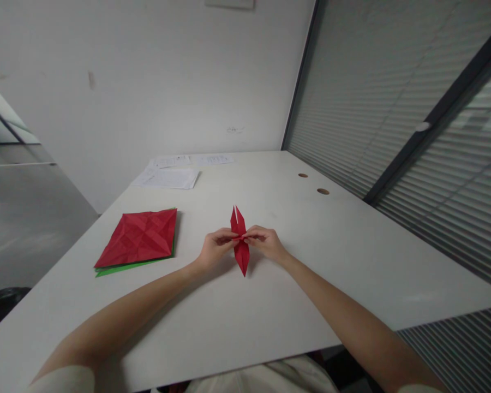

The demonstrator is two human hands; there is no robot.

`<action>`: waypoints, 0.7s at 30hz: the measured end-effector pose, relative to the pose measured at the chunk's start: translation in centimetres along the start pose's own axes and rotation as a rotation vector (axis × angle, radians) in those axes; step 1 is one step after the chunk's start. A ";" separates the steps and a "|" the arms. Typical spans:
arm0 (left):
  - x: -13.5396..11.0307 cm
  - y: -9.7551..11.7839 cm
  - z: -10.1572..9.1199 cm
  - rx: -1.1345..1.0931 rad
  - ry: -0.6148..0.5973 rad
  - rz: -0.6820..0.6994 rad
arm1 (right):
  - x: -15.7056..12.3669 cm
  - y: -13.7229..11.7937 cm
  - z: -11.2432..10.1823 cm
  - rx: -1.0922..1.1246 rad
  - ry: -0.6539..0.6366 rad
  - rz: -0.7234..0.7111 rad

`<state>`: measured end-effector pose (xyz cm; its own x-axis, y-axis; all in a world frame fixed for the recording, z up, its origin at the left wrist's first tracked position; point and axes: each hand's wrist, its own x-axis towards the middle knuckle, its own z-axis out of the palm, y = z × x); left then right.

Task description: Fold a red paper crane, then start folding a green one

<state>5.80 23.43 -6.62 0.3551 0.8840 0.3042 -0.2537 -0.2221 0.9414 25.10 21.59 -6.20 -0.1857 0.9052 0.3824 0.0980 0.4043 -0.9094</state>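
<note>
Fingertips closed, the left hand pinches the folded red origami paper at its middle from the nine o'clock side, while the right hand grips it likewise from three o'clock; its two slim points aim at twelve and a single point at six. The folded piece is near the middle of the white table, and from it a creased red sheet lies at nine o'clock atop green paper, printed pages at ten, two round holes at two.

Folded red paper, pointed ends
</note>
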 end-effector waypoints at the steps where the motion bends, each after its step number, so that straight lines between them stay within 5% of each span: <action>1: 0.0 0.1 0.0 0.012 0.007 -0.004 | -0.1 0.0 0.3 0.018 0.022 0.018; 9: -0.2 0.6 0.4 0.025 0.016 -0.036 | -0.3 0.4 2.2 0.184 0.164 0.193; 21: -0.4 0.5 0.9 -0.068 0.117 -0.092 | -0.2 0.7 2.3 0.210 0.239 0.219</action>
<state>6.30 22.62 -6.16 0.2730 0.9422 0.1941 -0.2869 -0.1128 0.9513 22.92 21.35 -7.33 0.0532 0.9822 0.1800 -0.0971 0.1845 -0.9780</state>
